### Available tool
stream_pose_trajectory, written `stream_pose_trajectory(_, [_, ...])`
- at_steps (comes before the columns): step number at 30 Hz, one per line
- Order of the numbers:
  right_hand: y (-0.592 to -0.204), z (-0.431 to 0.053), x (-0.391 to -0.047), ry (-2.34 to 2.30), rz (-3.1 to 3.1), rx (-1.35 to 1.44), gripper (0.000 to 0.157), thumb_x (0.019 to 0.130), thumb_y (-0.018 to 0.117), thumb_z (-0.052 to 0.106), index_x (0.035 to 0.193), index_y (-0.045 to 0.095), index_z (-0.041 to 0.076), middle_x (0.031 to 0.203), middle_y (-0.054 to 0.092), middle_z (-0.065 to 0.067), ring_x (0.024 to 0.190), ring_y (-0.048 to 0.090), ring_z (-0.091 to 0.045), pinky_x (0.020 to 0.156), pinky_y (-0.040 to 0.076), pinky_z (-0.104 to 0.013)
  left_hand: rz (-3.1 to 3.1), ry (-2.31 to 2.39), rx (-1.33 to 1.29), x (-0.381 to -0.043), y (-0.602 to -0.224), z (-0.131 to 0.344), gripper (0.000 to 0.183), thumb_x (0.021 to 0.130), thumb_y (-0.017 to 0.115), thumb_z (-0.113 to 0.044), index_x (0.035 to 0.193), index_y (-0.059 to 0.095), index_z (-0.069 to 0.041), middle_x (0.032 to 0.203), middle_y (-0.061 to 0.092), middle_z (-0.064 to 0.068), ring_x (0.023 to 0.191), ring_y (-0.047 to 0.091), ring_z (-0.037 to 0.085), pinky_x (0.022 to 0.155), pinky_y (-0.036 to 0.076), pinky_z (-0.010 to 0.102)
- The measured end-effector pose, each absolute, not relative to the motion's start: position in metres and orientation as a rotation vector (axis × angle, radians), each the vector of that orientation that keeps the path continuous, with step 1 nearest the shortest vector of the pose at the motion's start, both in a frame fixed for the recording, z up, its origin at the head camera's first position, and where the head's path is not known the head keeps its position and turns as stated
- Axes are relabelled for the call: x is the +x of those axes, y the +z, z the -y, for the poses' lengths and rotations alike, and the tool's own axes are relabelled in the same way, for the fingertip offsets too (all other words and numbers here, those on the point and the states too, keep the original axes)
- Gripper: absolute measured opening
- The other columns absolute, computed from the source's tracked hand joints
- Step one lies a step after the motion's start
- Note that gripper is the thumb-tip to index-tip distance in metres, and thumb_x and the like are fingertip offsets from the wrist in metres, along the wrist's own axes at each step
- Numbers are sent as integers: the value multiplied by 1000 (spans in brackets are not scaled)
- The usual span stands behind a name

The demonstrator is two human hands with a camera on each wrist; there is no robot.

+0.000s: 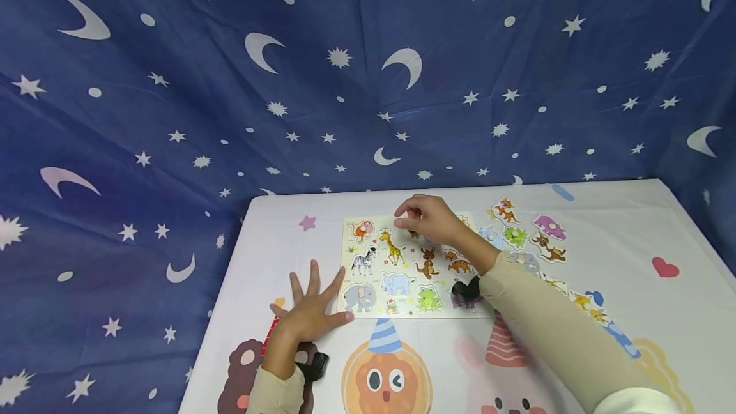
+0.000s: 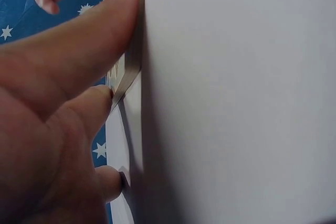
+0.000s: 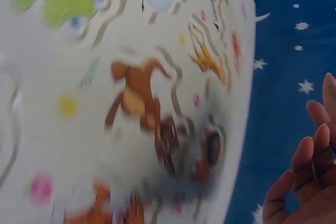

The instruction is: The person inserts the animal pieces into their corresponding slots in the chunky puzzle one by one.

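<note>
A wooden animal puzzle board [image 1: 414, 286] lies on the table, with pictures of a monkey, giraffe, zebra, kangaroo, elephant and other animals in cut-out recesses. At its lower left corner, my left hand [image 1: 310, 315] is spread out. The left wrist view puts that hand's thumb [image 2: 118, 14] against the board's side edge. My right hand [image 1: 431, 219] is raised over the upper middle of the board, thumb and forefinger bent and apart. Nothing shows between them. From the right wrist, its fingers [image 3: 302, 156] appear loosely curved above the board, near the kangaroo picture [image 3: 139, 95].
Loose animal pieces lie right of the board, among them a tiger [image 1: 506, 211], a frog [image 1: 514, 236], a purple hippo [image 1: 549, 227] and a kangaroo [image 1: 549, 248]. More trail along the right forearm, partly hidden by the sleeve. A blue star-patterned curtain [image 1: 345, 114] hangs behind the table.
</note>
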State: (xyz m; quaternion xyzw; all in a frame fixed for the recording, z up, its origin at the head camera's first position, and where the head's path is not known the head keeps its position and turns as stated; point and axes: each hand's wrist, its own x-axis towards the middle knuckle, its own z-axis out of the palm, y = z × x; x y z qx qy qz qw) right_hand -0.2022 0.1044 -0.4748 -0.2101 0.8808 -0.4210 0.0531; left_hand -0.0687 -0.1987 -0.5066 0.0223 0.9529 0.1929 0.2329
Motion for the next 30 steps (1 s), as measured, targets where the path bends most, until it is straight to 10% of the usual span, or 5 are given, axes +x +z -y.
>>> stream_pose_trajectory(30, [-481, -281, -100, -1004, -2977, -398, 17, 90, 80, 29, 102, 78, 18, 78, 53, 6, 75, 49, -9, 61, 43, -23, -2619, 546, 53, -70, -505, 197, 93, 81, 76, -61, 159, 27, -46, 172, -15, 13, 149, -24, 58, 86, -14, 95])
